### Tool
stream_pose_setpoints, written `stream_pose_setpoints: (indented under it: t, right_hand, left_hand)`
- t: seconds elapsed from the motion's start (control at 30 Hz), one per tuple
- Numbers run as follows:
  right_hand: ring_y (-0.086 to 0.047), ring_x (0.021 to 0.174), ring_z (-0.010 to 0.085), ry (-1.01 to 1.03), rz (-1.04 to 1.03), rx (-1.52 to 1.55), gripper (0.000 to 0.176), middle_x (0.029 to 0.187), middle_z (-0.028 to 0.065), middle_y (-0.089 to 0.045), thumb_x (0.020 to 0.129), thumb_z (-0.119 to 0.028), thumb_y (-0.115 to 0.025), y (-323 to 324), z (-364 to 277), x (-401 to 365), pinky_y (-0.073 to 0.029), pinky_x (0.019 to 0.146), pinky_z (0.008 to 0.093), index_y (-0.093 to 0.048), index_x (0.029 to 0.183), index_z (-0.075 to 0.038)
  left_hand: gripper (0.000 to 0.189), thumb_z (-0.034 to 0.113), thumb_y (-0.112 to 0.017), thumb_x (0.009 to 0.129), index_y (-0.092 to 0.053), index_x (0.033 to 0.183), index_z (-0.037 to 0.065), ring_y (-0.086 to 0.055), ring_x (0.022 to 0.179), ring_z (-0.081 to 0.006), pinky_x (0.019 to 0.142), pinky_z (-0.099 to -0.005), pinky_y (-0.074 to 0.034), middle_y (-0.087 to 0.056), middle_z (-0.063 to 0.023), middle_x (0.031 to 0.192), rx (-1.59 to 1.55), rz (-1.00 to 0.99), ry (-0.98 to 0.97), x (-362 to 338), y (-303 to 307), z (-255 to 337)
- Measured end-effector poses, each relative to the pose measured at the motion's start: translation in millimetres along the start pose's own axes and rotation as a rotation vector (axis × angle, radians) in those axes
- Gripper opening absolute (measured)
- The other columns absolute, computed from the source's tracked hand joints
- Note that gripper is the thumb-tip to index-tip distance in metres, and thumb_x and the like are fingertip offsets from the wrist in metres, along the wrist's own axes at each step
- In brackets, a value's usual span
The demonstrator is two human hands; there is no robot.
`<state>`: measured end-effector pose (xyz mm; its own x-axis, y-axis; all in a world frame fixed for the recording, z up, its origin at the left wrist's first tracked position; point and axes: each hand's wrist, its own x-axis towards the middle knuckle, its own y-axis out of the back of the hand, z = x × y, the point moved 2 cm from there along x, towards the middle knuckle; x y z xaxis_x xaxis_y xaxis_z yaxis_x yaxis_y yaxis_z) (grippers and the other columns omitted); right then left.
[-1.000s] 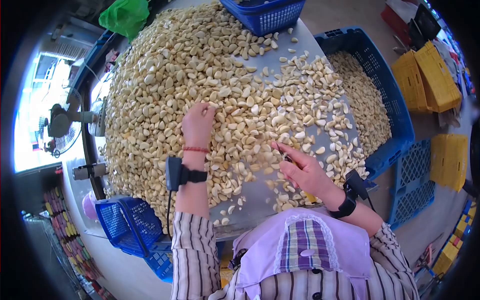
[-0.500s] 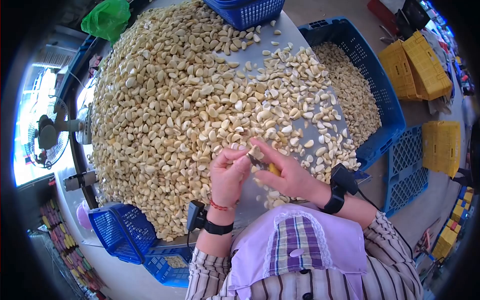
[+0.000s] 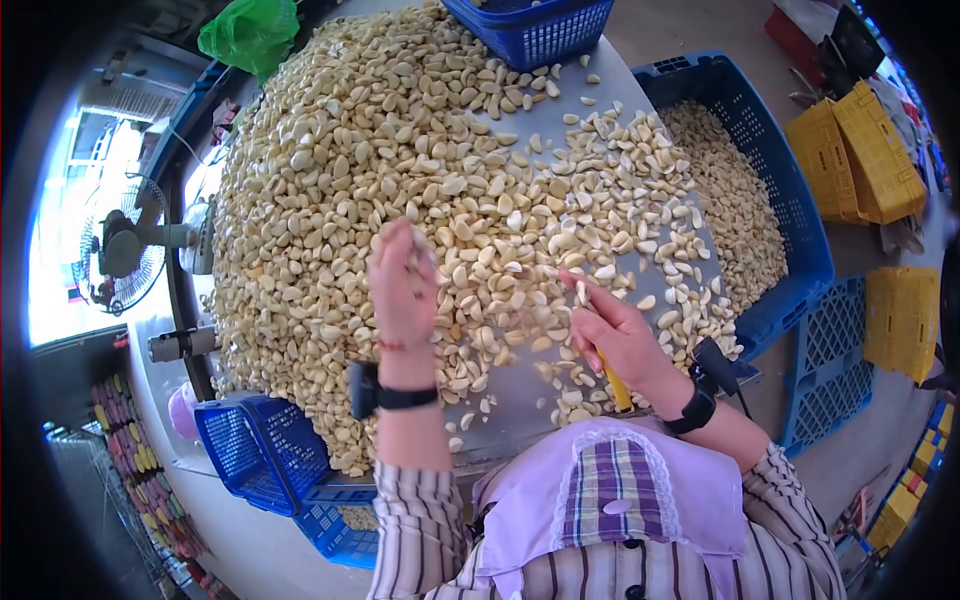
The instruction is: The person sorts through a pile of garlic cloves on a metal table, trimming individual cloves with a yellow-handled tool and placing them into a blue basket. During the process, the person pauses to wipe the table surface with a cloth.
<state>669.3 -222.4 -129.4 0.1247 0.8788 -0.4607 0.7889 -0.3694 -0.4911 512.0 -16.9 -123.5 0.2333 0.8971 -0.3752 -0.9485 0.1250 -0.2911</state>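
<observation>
Left hand [image 3: 403, 285] is back on the garlic pile [image 3: 330, 180], grip lost in blur; right hand [image 3: 618, 335] still clamps the yellow-handled knife [image 3: 612, 385], so a new pick.

The left hand [image 3: 403, 285] is lifted, fingers curled but blurred, forearm stretched forward; the right hand [image 3: 620, 335] is closed in a grip.
</observation>
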Motion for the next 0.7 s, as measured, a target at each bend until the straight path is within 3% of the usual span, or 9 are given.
stream_pose_setpoints:
  t: [0.07,0.1,0.27,0.3,0.37,0.4,0.57,0.63,0.7]
  right_hand:
    - [-0.039,0.049,0.0005,0.015,-0.043,-0.062,0.047,0.069,-0.0052,-0.048,0.096,-0.021,-0.051,-2.0,1.1,0.4,-0.036,0.047,0.0155,-0.038,0.141,-0.015]
    - [-0.039,0.049,0.0005,0.016,-0.044,-0.063,0.047,0.069,-0.0052,-0.048,0.096,-0.021,-0.051,-3.2,1.5,0.7,-0.036,0.047,0.0155,-0.038,0.141,-0.015]
    - [-0.042,0.054,0.0003,0.040,-0.066,-0.156,0.051,0.072,-0.0049,-0.049,0.094,-0.025,-0.053,0.7,-1.8,-2.9,-0.038,0.049,0.0160,-0.037,0.142,-0.017]
    - [-0.042,0.054,0.0003,0.043,-0.057,-0.155,0.051,0.072,-0.0049,-0.049,0.094,-0.025,-0.053,2.9,-2.7,-4.2,-0.038,0.049,0.0160,-0.037,0.142,-0.017]
    - [-0.046,0.061,0.0017,0.066,-0.023,-0.187,0.052,0.075,-0.0033,-0.051,0.094,-0.026,-0.054,6.9,-3.3,-7.8,-0.041,0.055,0.0169,-0.037,0.142,-0.015]
    - [-0.046,0.061,0.0017,0.057,-0.013,-0.184,0.052,0.075,-0.0033,-0.051,0.094,-0.026,-0.054,7.8,-1.3,-9.9,-0.041,0.055,0.0169,-0.037,0.142,-0.015]
    - [-0.048,0.068,0.0071,0.270,-0.024,-0.441,0.062,0.079,0.0007,-0.052,0.091,-0.031,-0.057,3.8,14.5,-2.5,-0.043,0.066,0.0228,-0.032,0.144,-0.011]
    - [-0.044,0.065,0.0077,0.267,-0.056,-0.495,0.066,0.076,0.0021,-0.049,0.089,-0.032,-0.059,-6.7,-8.6,-9.7,-0.040,0.062,0.0232,-0.031,0.144,-0.009]
    - [-0.046,0.067,0.0079,0.118,-0.179,-0.612,0.067,0.087,0.0074,-0.057,0.088,-0.032,-0.060,-10.4,-11.3,-12.1,-0.042,0.067,0.0235,-0.030,0.144,-0.008]
  left_hand:
    - [0.032,0.033,-0.056,0.089,-0.063,0.104,0.006,-0.048,0.056,-0.0076,0.044,-0.0201,-0.039,-0.053,0.0037,0.062,0.939,0.070,-0.250,57.7,24.6,1.2]
    - [0.032,0.033,-0.056,0.089,-0.063,0.104,0.006,-0.048,0.056,-0.0076,0.044,-0.0201,-0.039,-0.053,0.0037,0.062,0.938,0.071,-0.251,61.9,23.5,3.5]
    - [0.019,0.016,-0.066,0.082,-0.064,0.097,0.004,-0.047,0.055,-0.0018,0.040,-0.0170,-0.032,-0.052,0.0024,0.058,1.854,-0.015,-0.391,75.0,1.4,5.8]
    - [0.019,0.016,-0.066,0.082,-0.064,0.097,0.004,-0.047,0.055,-0.0018,0.040,-0.0170,-0.032,-0.052,0.0024,0.058,1.853,-0.025,-0.396,70.5,-1.0,8.9]
    - [0.015,0.016,-0.065,0.082,-0.060,0.093,0.006,-0.046,0.054,-0.0018,0.040,-0.0161,-0.032,-0.055,0.0007,0.063,0.789,-0.147,0.159,45.3,0.8,12.6]
    - [0.011,0.013,-0.063,0.083,-0.055,0.088,0.007,-0.045,0.054,-0.0012,0.041,-0.0150,-0.033,-0.057,-0.0004,0.070,0.429,-0.217,0.225,27.6,-3.4,10.3]
    - [0.011,0.003,-0.061,0.082,-0.053,0.089,0.008,-0.048,0.054,-0.0028,0.043,-0.0145,-0.033,-0.058,-0.0009,0.074,0.104,-0.295,0.274,-55.1,-19.0,-18.2]
    - [0.013,0.002,-0.062,0.082,-0.053,0.088,0.008,-0.048,0.056,-0.0032,0.044,-0.0148,-0.034,-0.057,-0.0007,0.074,0.086,-0.250,0.283,-77.5,-20.2,-34.1]
    - [0.015,0.003,-0.063,0.081,-0.051,0.087,0.009,-0.049,0.058,-0.0048,0.047,-0.0167,-0.036,-0.059,-0.0015,0.077,-0.072,-0.365,0.182,-88.8,-18.4,-48.7]
